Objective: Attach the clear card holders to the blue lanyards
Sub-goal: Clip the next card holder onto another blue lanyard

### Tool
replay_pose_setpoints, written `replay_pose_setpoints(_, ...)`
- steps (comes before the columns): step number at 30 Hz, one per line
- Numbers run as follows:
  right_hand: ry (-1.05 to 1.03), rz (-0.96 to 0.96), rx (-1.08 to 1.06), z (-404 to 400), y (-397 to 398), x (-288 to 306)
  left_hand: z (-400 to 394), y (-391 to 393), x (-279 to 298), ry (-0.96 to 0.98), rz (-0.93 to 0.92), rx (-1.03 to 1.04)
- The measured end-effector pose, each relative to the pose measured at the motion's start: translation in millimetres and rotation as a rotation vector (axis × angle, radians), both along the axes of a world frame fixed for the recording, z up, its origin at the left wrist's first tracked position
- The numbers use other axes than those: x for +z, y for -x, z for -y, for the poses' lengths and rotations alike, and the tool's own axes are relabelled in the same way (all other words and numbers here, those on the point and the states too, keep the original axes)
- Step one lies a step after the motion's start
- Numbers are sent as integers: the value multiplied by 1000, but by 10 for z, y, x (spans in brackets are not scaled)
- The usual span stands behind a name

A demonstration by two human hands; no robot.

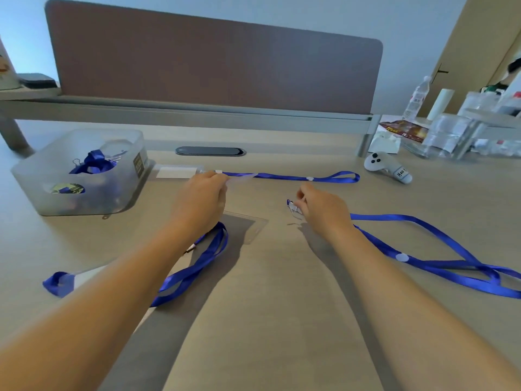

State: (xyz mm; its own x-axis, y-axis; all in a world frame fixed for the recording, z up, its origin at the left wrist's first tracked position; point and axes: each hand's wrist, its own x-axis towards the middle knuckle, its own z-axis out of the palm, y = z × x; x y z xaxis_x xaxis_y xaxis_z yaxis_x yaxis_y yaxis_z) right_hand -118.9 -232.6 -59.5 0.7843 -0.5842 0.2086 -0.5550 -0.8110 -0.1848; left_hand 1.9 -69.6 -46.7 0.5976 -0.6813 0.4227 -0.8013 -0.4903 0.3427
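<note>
A: Starting at the left edge: frosted plastic bin (50, 176) with more blue straps (93, 165) heaped inside, well apart from both hands. Nearer, a looped blue lanyard (197, 266) lying flat on the desk (282, 320), partly under the left forearm, a clear sleeve (79, 277) at its near end.

B: And the left hand (201, 204)?

A: Raised off the desk, fingers pinched closed on a clear card holder (242, 178), held by one edge. Thin, see-through, hard to make out against the far lanyard (296, 177) stretched straight behind it. Probably very light, flexible and slick; best pinched near the slotted end rather than mid-sheet, to stop it bowing.

B: Anything directly below?

A: Another clear holder (253, 230) flat on the desk between the two forearms, edges only faintly visible.

B: Right hand (321, 210)?

A: Closed too, thumb and fingers nipping the small clip end (293, 206) of a lanyard. Strap (423, 249) trailing off right in loose loops across the desk. Limp ribbon, no stiffness at all, so useless to grip along its length; control only at the clip. Clip small and likely springy, needing a firm squeeze.

B: Gap between clip and held holder?

A: Near, not touching. Not yet joined, by the look of it.
</note>
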Motion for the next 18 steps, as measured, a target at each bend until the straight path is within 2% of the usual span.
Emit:
replay_pose_setpoints(6,-289,361,80,-277,-167,307,9,5,134,243,-310,11)
replay_pose_setpoints(14,-472,505,181,-610,-370,495,-74,81,204,439,-684,-82)
replay_pose_setpoints(18,-689,467,171,-684,-403,563,-102,111,211,483,-798,-110)
